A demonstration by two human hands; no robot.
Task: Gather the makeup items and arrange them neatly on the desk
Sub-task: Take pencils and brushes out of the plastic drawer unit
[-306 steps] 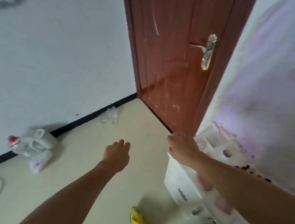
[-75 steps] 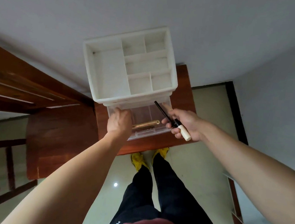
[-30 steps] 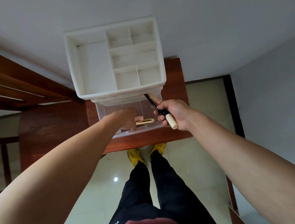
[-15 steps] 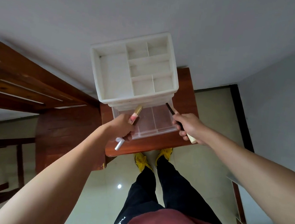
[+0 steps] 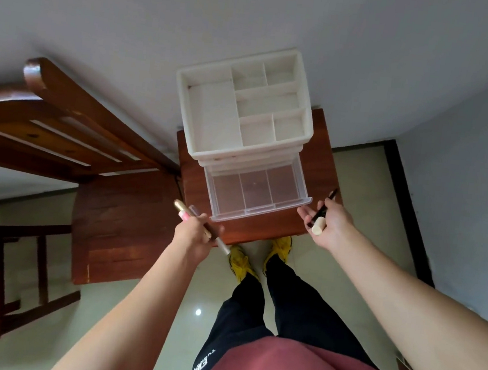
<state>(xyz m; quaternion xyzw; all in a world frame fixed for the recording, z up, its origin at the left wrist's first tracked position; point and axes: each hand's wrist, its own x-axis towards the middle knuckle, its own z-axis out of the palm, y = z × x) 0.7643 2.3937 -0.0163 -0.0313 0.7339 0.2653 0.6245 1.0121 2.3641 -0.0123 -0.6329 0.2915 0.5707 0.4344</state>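
Makeup tubes sit in the left hand (image 5: 195, 237), just left of the front corner of the clear drawer (image 5: 255, 193): the fingers wrap a gold tube (image 5: 180, 206) and a pink-and-clear tube (image 5: 185, 215) together. Just right of the drawer, the right hand (image 5: 332, 228) grips a black pencil (image 5: 323, 207) with a cream cap (it lies lengthwise along the palm). The drawer stands pulled open, wood showing through its three sections. Above the drawer is its white organiser (image 5: 214, 114), topped by a divided tray. Beneath the drawer is a small wooden desk (image 5: 316, 150). Yellow shoes (image 5: 241, 262) stand on the floor on the near side of the drawer.
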